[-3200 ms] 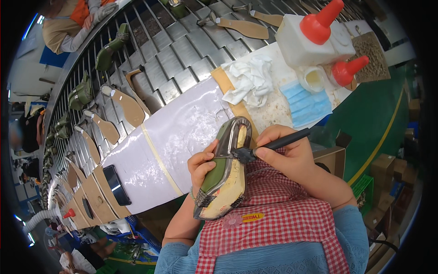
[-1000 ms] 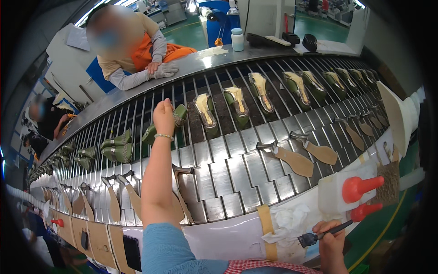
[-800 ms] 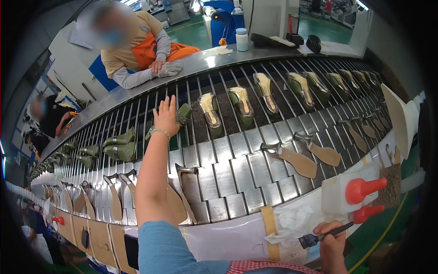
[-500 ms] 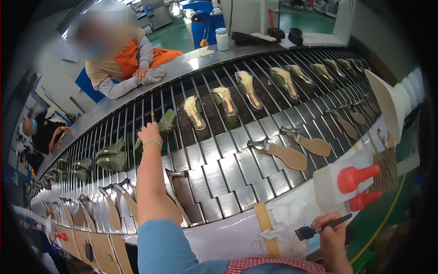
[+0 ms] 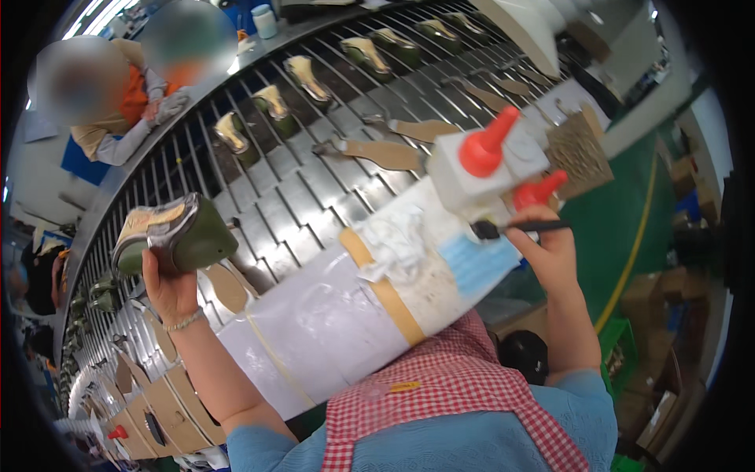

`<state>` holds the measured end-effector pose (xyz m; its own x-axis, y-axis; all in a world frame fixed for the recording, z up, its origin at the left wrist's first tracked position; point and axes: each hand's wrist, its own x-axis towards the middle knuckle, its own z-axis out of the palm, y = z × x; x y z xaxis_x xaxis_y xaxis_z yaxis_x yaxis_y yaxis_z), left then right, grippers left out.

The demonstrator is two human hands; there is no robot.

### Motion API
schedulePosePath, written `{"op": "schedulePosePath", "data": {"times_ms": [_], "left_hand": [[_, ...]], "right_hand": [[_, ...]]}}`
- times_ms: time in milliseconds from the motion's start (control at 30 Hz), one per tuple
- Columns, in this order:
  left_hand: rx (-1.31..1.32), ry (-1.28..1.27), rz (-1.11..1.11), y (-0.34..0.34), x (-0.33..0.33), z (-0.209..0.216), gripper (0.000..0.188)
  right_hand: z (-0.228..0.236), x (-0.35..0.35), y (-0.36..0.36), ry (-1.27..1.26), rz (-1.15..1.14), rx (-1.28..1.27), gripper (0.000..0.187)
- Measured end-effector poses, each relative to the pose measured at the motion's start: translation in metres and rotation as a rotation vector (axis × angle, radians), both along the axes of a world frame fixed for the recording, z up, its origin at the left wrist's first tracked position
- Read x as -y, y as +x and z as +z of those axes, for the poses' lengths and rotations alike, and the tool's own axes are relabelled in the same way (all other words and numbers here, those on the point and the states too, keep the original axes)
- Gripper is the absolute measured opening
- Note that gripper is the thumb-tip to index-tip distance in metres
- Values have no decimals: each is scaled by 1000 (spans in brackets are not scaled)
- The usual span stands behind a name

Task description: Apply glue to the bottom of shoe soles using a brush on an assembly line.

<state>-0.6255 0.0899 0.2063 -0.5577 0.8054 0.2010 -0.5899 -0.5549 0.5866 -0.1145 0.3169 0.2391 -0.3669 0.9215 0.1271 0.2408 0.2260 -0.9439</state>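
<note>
In my left hand (image 5: 173, 293) is a green shoe upper on its last (image 5: 206, 240), lifted over the slatted conveyor with its cream underside tilted upward. The thumb shows against the near side; the other fingers are mostly hidden behind the shoe. My right hand (image 5: 550, 256) grips a black brush (image 5: 486, 230) by its handle. Its dark bristles point left, just below a white plastic bottle (image 5: 460, 185) with a red cone spout (image 5: 489, 145). Another red spout (image 5: 539, 191) is close above my right hand.
Green shoes with cream undersides (image 5: 307, 77) and tan soles (image 5: 385, 154) lie along the conveyor (image 5: 271, 212). Crumpled white tissue (image 5: 397, 240) and a blue face mask (image 5: 476, 263) rest on the covered ledge before me. A gloved person (image 5: 169, 106) leans on the far edge.
My left hand has drawn back from the conveyor, now holding a shoe turned underside up. My right hand has brought the brush up beside the white bottle. The view has swung right.
</note>
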Motion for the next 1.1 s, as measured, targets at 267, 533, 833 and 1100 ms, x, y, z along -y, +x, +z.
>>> {"op": "schedulePosePath", "data": {"times_ms": [267,533,833,1100], "left_hand": [[48,-261,14,153,31,-35,45],[-297,-540,218,234,25,-42,52],[-956,-835,323,265,19,-93,56],[-1077,-622,245,278,7,-50,92]], "right_hand": [[-23,-16,19,264,-47,568,26],[-52,-29,30,241,62,597,21],[-60,-34,37,98,-37,307,17],[-97,-33,67,-726,-208,-474,30]]}}
